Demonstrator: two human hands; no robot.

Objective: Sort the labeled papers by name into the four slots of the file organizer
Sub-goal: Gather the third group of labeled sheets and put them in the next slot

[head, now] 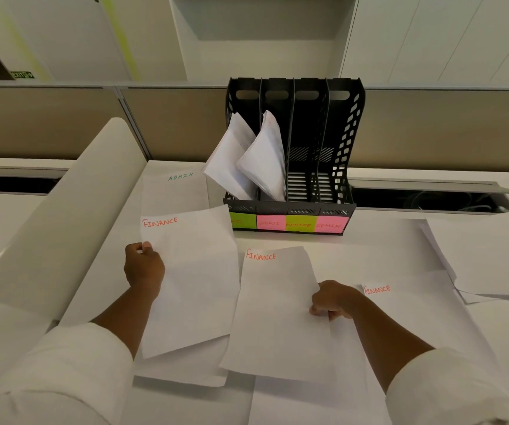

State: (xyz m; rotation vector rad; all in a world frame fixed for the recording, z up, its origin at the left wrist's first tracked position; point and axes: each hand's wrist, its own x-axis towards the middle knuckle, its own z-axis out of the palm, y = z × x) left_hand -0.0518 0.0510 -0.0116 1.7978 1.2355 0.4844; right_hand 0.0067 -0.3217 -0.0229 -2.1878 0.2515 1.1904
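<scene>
Each hand [144, 266] [332, 299] pinching (seemingly matte) paper [195, 280] [277, 317]

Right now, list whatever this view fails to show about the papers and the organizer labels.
- Head view: the leftmost green label on the file organizer is partly covered by the left hand's FINANCE sheet.
- The slotted papers show no readable names; the writing is too faint.
- The right-edge stack is cut off by the frame.

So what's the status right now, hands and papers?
Left hand and right hand each pinch a FINANCE sheet. Organizer's FINANCE slot empty. Nothing blocking.
</scene>
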